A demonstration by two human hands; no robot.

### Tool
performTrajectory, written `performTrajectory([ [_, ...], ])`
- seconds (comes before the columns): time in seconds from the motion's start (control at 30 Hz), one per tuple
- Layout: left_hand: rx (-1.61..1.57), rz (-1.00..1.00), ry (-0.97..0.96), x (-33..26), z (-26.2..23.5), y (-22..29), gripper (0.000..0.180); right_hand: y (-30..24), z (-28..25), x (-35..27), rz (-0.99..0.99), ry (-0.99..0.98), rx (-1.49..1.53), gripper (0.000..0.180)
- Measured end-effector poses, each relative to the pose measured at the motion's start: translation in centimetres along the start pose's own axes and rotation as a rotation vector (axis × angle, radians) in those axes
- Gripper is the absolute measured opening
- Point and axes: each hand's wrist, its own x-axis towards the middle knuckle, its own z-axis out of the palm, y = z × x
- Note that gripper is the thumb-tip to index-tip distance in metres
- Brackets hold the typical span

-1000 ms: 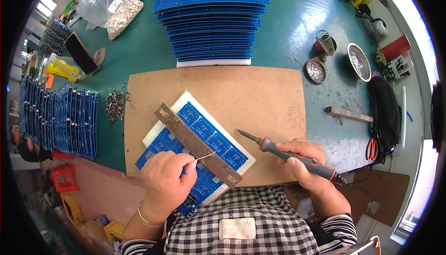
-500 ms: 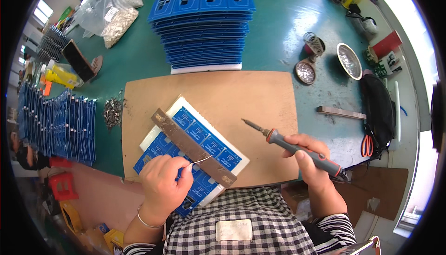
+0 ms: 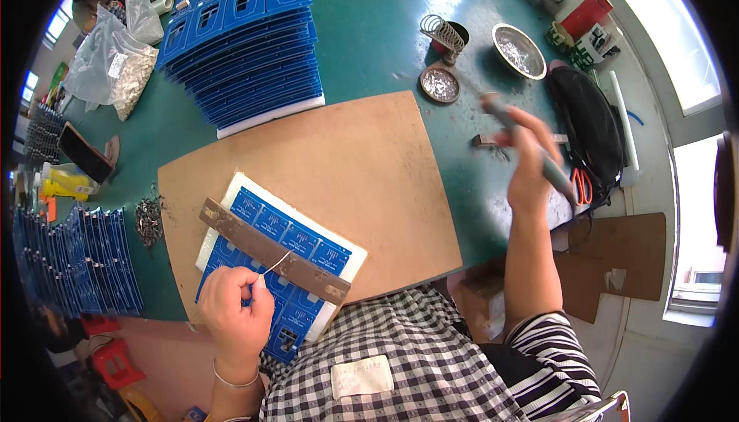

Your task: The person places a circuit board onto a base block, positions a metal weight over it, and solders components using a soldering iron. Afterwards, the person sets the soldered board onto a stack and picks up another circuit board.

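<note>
My left hand (image 3: 235, 310) pinches a thin length of solder wire (image 3: 279, 260) over a blue circuit board panel (image 3: 319, 249). The panel lies slanted on a white pad (image 3: 357, 262), and a brown, worn flat bar (image 3: 265, 246) rests across it. My right hand (image 3: 530, 172), blurred by motion, grips a grey soldering iron (image 3: 556, 176) out to the right of the brown work board (image 3: 385, 183). The iron's tip is too smeared to make out. Beyond that hand stands a coiled spring iron stand (image 3: 444, 33) with a small round dish (image 3: 440, 83) of silvery bits.
A tall stack of blue circuit panels (image 3: 254, 60) stands behind the work board. More boards (image 3: 81, 264) stand on edge at the left, near a heap of metal bits (image 3: 148, 220). A metal bowl (image 3: 519, 51), black pouch (image 3: 586, 130) and orange-handled scissors (image 3: 582, 186) lie on the right.
My right hand has carried the soldering iron up and away from the panel, toward the iron stand. The view has swung to the right. My left hand keeps its pinch on the solder wire.
</note>
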Motion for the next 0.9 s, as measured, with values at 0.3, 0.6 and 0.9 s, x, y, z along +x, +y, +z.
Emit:
performTrajectory([
  [0.3, 0.019, 0.088, -0.023, 1.2, 0.7, 0.4, 0.017, -0.4, -1.0, -2.0, -0.083, -0.299, 0.147, 0.038],
  [0.6, 0.034, 0.128, -0.043, 2.0, 0.7, 0.7, 0.018, -3.5, 1.2, -7.0, 0.069, -0.695, 0.323, 0.024],
  [0.9, -0.018, 0.18, -0.038, 2.1, 1.6, 1.0, 0.018, -3.6, 2.8, -7.9, 0.184, -0.735, 0.303, 0.034],
])
